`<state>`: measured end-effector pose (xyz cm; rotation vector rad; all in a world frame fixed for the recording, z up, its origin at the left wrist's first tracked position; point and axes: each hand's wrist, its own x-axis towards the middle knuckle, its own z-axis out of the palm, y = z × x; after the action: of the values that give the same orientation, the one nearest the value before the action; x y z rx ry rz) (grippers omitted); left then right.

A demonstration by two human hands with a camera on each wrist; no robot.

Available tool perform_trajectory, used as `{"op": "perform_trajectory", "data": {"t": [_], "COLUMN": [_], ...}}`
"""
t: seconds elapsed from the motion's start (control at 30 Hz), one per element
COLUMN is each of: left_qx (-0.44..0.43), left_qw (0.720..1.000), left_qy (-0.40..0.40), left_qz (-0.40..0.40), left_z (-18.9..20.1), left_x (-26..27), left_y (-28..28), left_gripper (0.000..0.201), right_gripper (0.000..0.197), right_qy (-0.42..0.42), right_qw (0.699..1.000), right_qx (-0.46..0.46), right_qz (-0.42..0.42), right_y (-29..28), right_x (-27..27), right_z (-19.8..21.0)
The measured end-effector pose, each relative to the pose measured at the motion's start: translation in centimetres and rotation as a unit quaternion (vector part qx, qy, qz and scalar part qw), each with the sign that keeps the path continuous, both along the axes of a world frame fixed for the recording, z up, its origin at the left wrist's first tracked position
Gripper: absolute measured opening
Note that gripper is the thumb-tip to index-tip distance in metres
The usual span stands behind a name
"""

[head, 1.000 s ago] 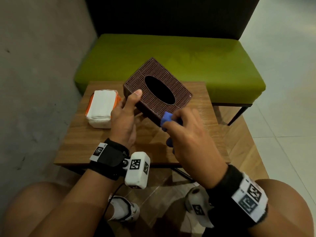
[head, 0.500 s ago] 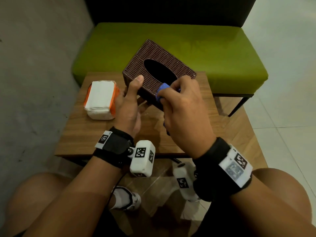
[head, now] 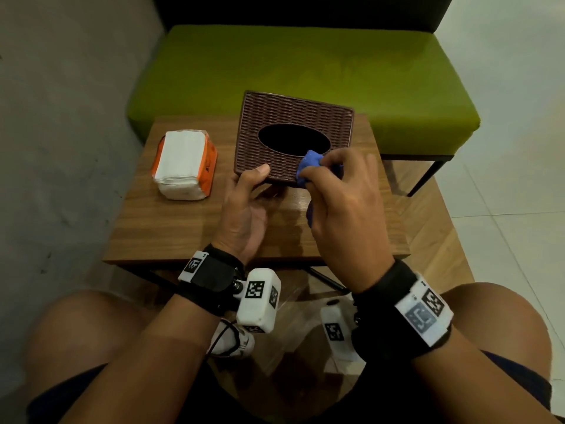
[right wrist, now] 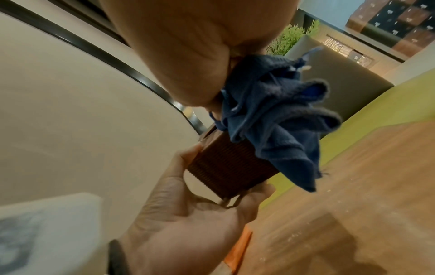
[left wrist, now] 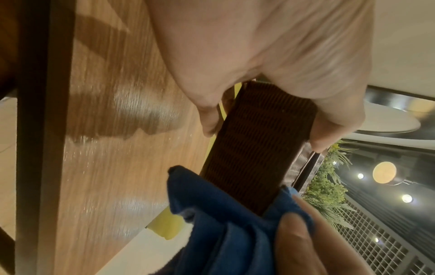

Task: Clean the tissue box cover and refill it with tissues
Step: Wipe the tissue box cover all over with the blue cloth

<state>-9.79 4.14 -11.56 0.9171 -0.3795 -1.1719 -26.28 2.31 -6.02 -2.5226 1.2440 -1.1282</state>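
The left hand (head: 244, 209) is gripping the near left corner of the brown woven tissue box cover (head: 293, 117), with the thumb lying on the top face and the fingers curling under the lower edge, as the left wrist view shows (left wrist: 270, 141). The cover is being held up off the wooden table (head: 171, 228), tilted so that its top face and dark oval opening are facing the head camera, and its far edge is overlapping the green bench (head: 305, 62) behind the table. The right hand (head: 342, 203) is pinching a bunched blue cloth (head: 308, 165) between thumb and fingertips and is pressing it against the near edge of the cover, just below the right end of the oval opening. In the right wrist view the cloth (right wrist: 270, 115) is hanging in loose folds over the side wall of the cover (right wrist: 226, 167), with the left hand (right wrist: 188, 223) cupping the cover from beneath. A pack of white tissues (head: 183, 163) in an orange wrapper is lying on the table to the left of the cover, well apart from both hands. Both bare knees of the seated person are showing on the near side of the table.
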Motion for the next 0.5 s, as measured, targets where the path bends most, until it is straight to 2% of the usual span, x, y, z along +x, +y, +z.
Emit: {"op": "perform_trajectory", "data": {"t": [0.07, 0.13, 0.2, 0.3, 0.43, 0.5], "left_qx": [-0.011, -0.013, -0.005, 0.007, 0.044, 0.078], "left_qw": [0.999, 0.999, 0.999, 0.999, 0.997, 0.991], "left_qy": [0.02, 0.033, 0.04, 0.018, -0.034, -0.062], "left_qz": [-0.023, -0.031, -0.021, -0.027, -0.057, -0.085], "left_z": [0.1, -0.1, -0.3, -0.4, 0.5, 1.6], "left_x": [0.5, 0.5, 0.3, -0.2, 0.6, 1.3], "left_y": [0.4, 0.6, 0.8, 1.1, 1.8, 2.1], "left_gripper": [0.058, 0.066, 0.082, 0.09, 0.093, 0.088], "right_gripper": [0.016, 0.016, 0.014, 0.013, 0.014, 0.015], "right_qy": [0.002, -0.016, -0.076, -0.169, -0.161, -0.141], "right_qw": [1.0, 1.0, 0.997, 0.98, 0.979, 0.982], "right_qx": [-0.009, -0.004, 0.025, 0.108, 0.126, 0.118], "right_qz": [0.003, -0.003, -0.006, 0.012, 0.028, 0.034], "right_y": [-0.1, 0.0, 0.1, 0.2, -0.4, -0.9], "right_x": [-0.8, -1.5, -2.0, -2.5, -3.2, -3.7], "right_z": [-0.4, -0.8, -1.1, -1.2, -1.6, -1.8]}}
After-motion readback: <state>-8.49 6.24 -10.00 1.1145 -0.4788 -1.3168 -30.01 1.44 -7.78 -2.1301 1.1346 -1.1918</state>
